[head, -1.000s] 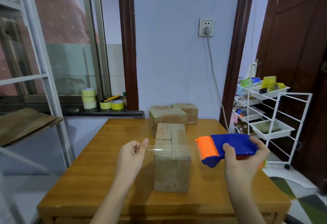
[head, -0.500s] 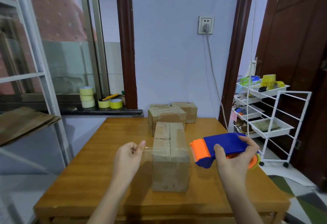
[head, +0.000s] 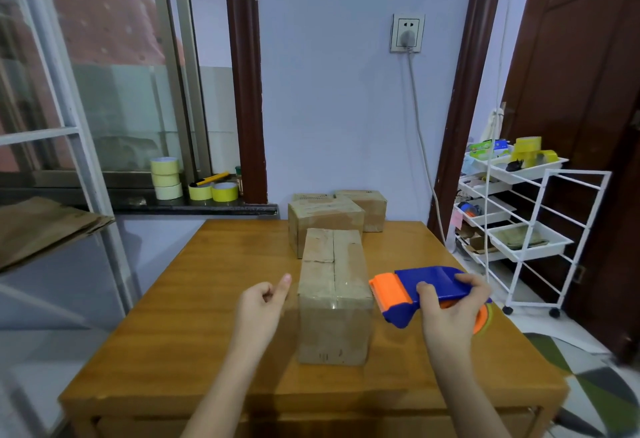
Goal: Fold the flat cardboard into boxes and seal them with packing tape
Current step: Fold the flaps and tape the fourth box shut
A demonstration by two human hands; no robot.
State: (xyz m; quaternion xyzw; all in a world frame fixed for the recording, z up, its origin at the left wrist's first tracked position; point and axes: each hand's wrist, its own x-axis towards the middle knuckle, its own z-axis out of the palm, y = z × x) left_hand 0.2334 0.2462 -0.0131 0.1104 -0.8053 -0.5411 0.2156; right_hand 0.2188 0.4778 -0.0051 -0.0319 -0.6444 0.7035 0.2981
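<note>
Both hands lowered beside box [head: 333, 294], left hand [head: 262, 306] pinching tape end, right hand [head: 450, 309] gripping dispenser [head: 420, 287]

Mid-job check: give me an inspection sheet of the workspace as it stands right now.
Surface: wooden table, boxes on it.
Job's things: nearest box upright, clear tape stretched across its top; more folded boxes behind; tape dispenser beside it.
Clutter: tape rolls on the sill; flat cardboard on the left shelf.
Grips: left hand pinches the tape end; right hand holds the dispenser.
Cables: white cord hangs from the wall socket.
Surroundings: white trolley, door.
</note>
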